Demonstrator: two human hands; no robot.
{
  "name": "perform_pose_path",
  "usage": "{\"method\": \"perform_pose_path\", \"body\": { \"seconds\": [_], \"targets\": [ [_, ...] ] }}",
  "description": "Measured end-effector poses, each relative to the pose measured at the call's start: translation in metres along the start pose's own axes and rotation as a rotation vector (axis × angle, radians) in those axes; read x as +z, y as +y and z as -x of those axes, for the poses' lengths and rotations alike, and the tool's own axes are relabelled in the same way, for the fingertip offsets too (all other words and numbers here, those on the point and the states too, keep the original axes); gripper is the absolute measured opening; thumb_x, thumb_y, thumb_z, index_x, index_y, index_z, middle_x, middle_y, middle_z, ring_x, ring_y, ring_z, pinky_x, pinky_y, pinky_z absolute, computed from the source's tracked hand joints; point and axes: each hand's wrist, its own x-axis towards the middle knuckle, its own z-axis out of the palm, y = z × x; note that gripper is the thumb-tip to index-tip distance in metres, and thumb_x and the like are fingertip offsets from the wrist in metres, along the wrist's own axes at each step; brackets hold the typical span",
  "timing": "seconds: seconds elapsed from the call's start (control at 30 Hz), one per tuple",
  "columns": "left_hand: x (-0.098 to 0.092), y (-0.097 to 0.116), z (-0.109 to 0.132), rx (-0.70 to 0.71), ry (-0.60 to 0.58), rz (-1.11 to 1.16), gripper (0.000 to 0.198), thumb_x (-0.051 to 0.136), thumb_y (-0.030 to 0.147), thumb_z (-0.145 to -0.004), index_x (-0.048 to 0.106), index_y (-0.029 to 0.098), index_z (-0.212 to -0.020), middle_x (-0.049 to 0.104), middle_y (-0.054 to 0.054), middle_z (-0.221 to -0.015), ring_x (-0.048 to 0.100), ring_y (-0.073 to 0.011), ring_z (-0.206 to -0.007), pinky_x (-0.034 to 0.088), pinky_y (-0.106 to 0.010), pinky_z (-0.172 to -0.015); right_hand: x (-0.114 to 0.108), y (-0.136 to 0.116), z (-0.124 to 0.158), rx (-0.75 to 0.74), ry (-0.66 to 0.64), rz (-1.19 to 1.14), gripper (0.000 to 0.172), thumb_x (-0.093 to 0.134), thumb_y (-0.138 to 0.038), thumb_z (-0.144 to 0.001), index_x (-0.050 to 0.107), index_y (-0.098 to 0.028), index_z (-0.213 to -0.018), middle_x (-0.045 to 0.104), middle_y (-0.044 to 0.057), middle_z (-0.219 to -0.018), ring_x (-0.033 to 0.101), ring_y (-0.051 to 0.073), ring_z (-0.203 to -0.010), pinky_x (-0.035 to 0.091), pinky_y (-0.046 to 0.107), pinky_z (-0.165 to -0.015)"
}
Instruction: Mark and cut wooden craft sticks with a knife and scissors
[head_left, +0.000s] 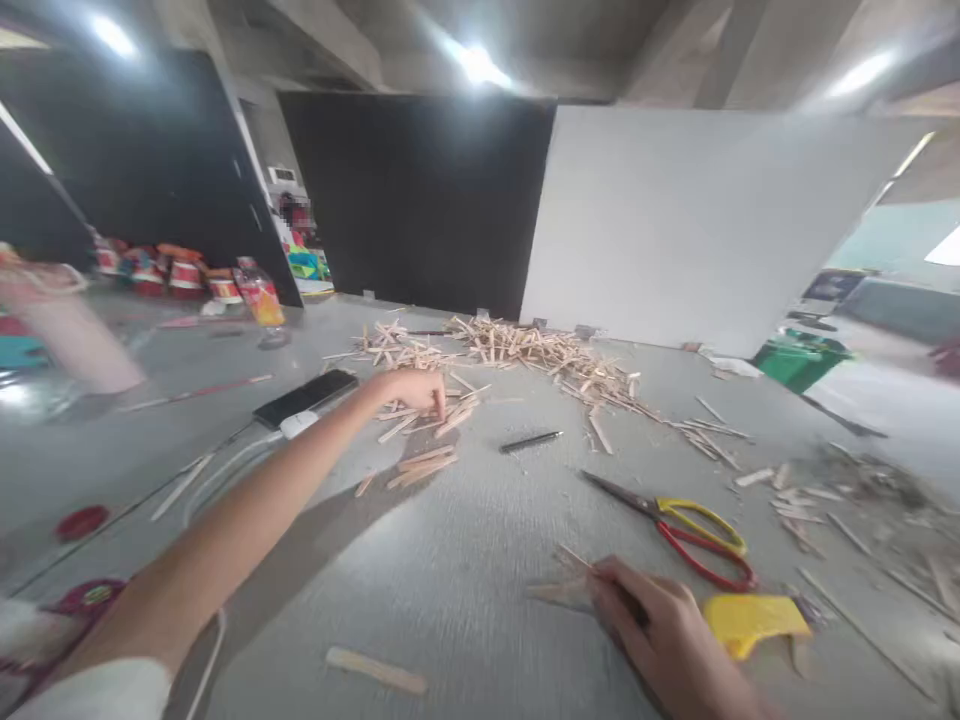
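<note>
My left hand (411,390) reaches far out over the grey table (465,560), fingers curled down and pinching at a small heap of wooden sticks (427,420). What its fingertips hold is too blurred to name. My right hand (664,625) rests near the front edge, fingers closed on a thin wooden stick piece (566,590). Red and yellow scissors (690,530) lie just beyond the right hand, and a yellow object (754,620) sits beside it.
A large pile of sticks (540,350) spreads across the far table. A black pen (531,441), a dark phone (304,397) with a white cable, a red cap (81,521) and a loose stick (375,670) lie around. A green bin (799,360) stands right.
</note>
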Motion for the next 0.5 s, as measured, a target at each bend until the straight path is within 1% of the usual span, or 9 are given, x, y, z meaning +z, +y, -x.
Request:
{"method": "perform_pose_path", "body": {
  "seconds": [0.1,0.2,0.37,0.5],
  "targets": [
    [-0.004,-0.003,0.002,0.002,0.030,0.006,0.034,0.067,0.034,-0.101,0.064,0.018,-0.130,0.063,-0.011,-0.134,0.067,-0.0254,-0.109,0.060,-0.043,-0.089,0.000,-0.003,-0.004,-0.001,0.002,0.000,0.031,0.045,-0.038,-0.108,0.061,-0.024,-0.086,0.068,-0.003,-0.064,0.060,0.014,-0.051,0.047,0.021,-0.052],
    [-0.002,-0.002,0.000,-0.001,0.068,0.016,0.034,0.066,0.035,-0.102,0.063,0.018,-0.130,0.064,-0.011,-0.133,0.067,-0.0253,-0.110,0.059,-0.045,-0.091,0.000,-0.003,-0.005,0.015,-0.010,0.000,0.030,0.046,-0.039,-0.108,0.062,-0.024,-0.087,0.068,-0.003,-0.064,0.060,0.014,-0.051,0.047,0.021,-0.051],
    [0.017,0.006,-0.011,-0.017,0.082,0.044,0.034,0.066,0.036,-0.102,0.063,0.017,-0.130,0.065,-0.010,-0.129,0.068,-0.0251,-0.108,0.059,-0.046,-0.091,0.000,-0.001,-0.004,0.050,-0.039,-0.017,0.032,0.045,-0.039,-0.108,0.063,-0.025,-0.086,0.066,-0.003,-0.065,0.059,0.014,-0.053,0.047,0.021,-0.054],
    [0.030,0.015,-0.017,-0.016,0.090,0.100,0.034,0.066,0.036,-0.102,0.063,0.017,-0.130,0.065,-0.010,-0.129,0.068,-0.0252,-0.108,0.059,-0.046,-0.091,0.000,0.000,-0.005,0.095,-0.037,-0.042,0.034,0.045,-0.044,-0.107,0.063,-0.024,-0.086,0.060,-0.004,-0.061,0.053,0.014,-0.051,0.043,0.023,-0.052]
  ]
}}
